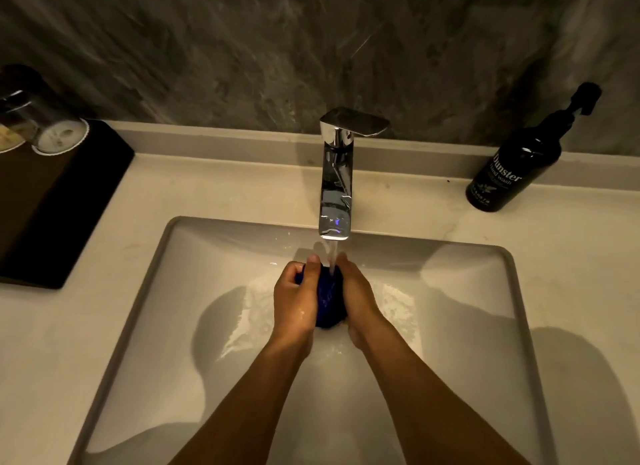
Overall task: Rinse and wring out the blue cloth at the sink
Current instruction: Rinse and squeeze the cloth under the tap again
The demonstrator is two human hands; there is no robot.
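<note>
Two hands, left hand [294, 298] and right hand [356, 296], squeeze the balled-up dark blue cloth [329, 300] between them, mid-frame, under water from the shiny metal tap [336, 184]. Best to keep it under the stream, squeezing all around. Below, the smooth white sink [485, 309] looks wet.

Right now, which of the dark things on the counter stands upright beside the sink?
The black hand wash bottle with the pump top, on the counter right of the faucet. The black tray on the left lies flat.
</note>
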